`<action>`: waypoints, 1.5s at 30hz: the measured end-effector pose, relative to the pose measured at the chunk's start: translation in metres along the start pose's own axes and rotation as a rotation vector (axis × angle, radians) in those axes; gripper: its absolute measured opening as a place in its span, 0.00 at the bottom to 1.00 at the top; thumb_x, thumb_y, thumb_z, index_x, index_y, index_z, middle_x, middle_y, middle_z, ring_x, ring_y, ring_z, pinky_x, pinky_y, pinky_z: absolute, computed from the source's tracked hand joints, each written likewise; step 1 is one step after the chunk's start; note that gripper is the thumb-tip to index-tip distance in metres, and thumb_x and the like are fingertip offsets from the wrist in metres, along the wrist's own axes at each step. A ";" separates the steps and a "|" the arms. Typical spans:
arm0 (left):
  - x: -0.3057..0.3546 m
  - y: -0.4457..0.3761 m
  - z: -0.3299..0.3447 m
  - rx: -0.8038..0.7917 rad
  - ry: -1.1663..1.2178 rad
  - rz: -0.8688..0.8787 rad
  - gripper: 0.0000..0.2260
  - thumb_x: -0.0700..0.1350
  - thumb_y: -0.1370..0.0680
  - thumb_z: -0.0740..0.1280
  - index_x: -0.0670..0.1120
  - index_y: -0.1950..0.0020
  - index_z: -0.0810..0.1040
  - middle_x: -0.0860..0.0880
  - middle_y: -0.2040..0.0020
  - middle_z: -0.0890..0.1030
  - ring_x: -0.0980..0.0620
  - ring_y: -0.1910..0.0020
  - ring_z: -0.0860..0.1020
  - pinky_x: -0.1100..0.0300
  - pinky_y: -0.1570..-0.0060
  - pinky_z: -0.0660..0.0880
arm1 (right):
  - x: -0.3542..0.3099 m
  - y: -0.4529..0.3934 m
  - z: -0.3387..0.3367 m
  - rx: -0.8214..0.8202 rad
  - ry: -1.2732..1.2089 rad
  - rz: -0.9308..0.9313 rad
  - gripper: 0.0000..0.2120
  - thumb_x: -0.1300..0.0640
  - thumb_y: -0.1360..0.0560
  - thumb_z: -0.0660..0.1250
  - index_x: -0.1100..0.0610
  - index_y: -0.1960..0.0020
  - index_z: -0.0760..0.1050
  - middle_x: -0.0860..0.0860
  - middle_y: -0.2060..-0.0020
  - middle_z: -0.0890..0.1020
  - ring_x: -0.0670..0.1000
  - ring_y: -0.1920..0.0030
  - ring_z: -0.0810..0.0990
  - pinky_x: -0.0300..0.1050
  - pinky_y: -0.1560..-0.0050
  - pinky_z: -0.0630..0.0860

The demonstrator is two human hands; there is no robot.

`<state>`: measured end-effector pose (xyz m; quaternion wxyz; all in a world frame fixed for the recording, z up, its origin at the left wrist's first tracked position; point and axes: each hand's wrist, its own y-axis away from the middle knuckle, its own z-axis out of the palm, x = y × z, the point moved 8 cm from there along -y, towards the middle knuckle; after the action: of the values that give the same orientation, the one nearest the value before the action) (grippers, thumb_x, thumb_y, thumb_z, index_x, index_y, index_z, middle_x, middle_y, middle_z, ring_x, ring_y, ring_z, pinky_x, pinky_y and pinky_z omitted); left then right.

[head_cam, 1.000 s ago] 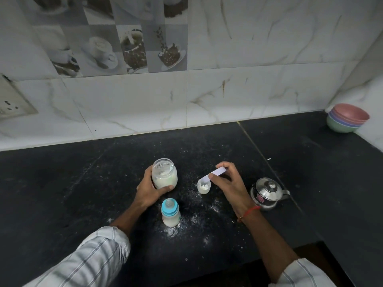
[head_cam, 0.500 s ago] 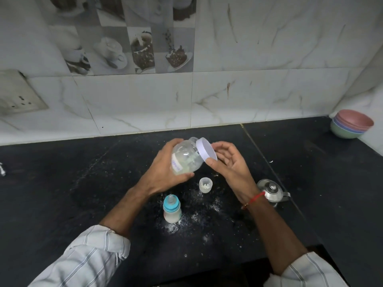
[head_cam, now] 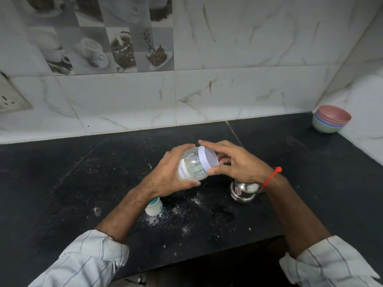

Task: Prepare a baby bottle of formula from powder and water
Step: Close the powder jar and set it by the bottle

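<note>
My left hand holds a clear plastic formula jar tilted on its side above the black counter; a white label reads "Formula". The jar's white lid sits on its mouth, and my right hand grips that lid by the rim with fingers and thumb. The baby bottle, filled with white liquid and capped in blue, stands on the counter below my left forearm, partly hidden by it. The small scoop cup is hidden behind my hands.
A small steel kettle stands under my right wrist. Spilled white powder dusts the black counter. Stacked coloured bowls sit in the far right corner. A tiled wall runs behind, with a socket at left.
My left hand lifted the jar off the counter and tipped it. My right hand left the scoop in the small cup, brought the white lid to the jar's mouth and now grips it there.
</note>
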<state>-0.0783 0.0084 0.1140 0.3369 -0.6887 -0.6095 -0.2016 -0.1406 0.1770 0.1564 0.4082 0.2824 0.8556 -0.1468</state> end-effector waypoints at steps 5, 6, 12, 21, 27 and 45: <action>0.009 0.003 0.013 -0.026 -0.013 -0.002 0.47 0.59 0.33 0.83 0.60 0.21 0.61 0.57 0.27 0.70 0.53 0.31 0.71 0.50 0.31 0.74 | 0.009 0.013 -0.003 0.003 0.116 0.043 0.34 0.47 0.22 0.73 0.37 0.21 0.61 0.51 0.40 0.75 0.53 0.42 0.80 0.52 0.35 0.78; 0.011 0.004 0.014 -0.020 -0.026 0.005 0.47 0.58 0.33 0.83 0.60 0.21 0.61 0.58 0.27 0.69 0.54 0.30 0.70 0.50 0.31 0.74 | 0.010 0.015 -0.005 0.030 0.171 0.087 0.32 0.42 0.22 0.70 0.40 0.21 0.64 0.51 0.43 0.77 0.53 0.46 0.82 0.53 0.38 0.79; 0.034 -0.008 0.018 -0.040 -0.105 0.048 0.47 0.54 0.33 0.84 0.57 0.20 0.62 0.58 0.25 0.66 0.55 0.28 0.62 0.50 0.29 0.68 | 0.029 0.029 -0.017 0.319 0.360 0.507 0.50 0.20 0.30 0.35 0.58 0.53 0.79 0.55 0.61 0.82 0.60 0.55 0.83 0.55 0.48 0.79; 0.019 -0.011 0.009 -0.028 -0.027 -0.041 0.47 0.54 0.34 0.85 0.57 0.21 0.63 0.59 0.29 0.71 0.55 0.32 0.70 0.50 0.31 0.72 | 0.020 0.015 -0.018 -0.013 0.259 -0.029 0.40 0.37 0.27 0.74 0.35 0.21 0.58 0.40 0.37 0.71 0.42 0.48 0.77 0.37 0.50 0.78; 0.020 -0.011 0.006 -0.013 0.026 -0.036 0.47 0.55 0.35 0.85 0.61 0.22 0.63 0.59 0.29 0.72 0.53 0.33 0.73 0.47 0.32 0.75 | 0.022 0.011 -0.032 0.374 0.568 0.290 0.45 0.17 0.33 0.35 0.49 0.62 0.76 0.48 0.65 0.81 0.54 0.59 0.82 0.55 0.50 0.80; 0.028 -0.001 -0.017 -0.017 0.054 0.007 0.45 0.55 0.35 0.84 0.62 0.23 0.63 0.61 0.32 0.75 0.57 0.36 0.78 0.52 0.39 0.80 | -0.036 -0.003 0.002 0.598 0.535 -0.126 0.32 0.26 0.29 0.55 0.47 0.36 0.69 0.45 0.44 0.84 0.59 0.51 0.85 0.54 0.55 0.80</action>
<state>-0.0724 0.0158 0.1454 0.3482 -0.6881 -0.5960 -0.2240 -0.1232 0.1602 0.1832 0.0614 0.3641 0.8667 -0.3354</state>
